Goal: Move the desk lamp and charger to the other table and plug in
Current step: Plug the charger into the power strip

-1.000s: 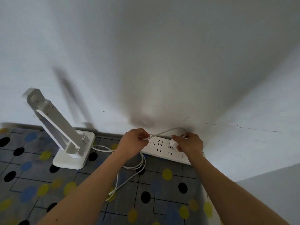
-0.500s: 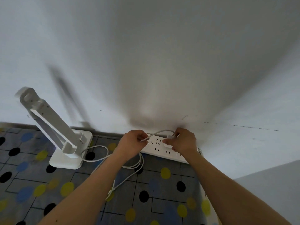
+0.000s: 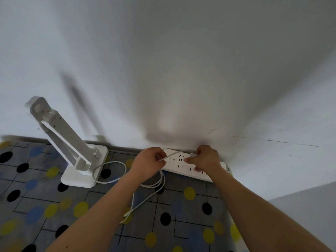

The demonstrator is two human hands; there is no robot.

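White wall fills most of the frame; along its foot runs a counter (image 3: 36, 206) under a grey cloth dotted black, yellow and blue. At lower left the folded white desk lamp (image 3: 76, 148) stands on its base, already moved across. Centre frame, a white power strip (image 3: 181, 167) lies against the wall.

The right hand (image 3: 206, 159) grips the small white charger (image 3: 192, 155), fingers curled over it. A second ago it held the charger over the strip's near row; now the charger sits low against the far row of sockets, so insertion looks under way. Whether the pins are seated is hidden by the fingers. The left hand (image 3: 151, 160) pinches the white cable (image 3: 171, 155) just short of the charger, keeping slack out of the way, while the rest trails down in loose loops towards the lamp's base.
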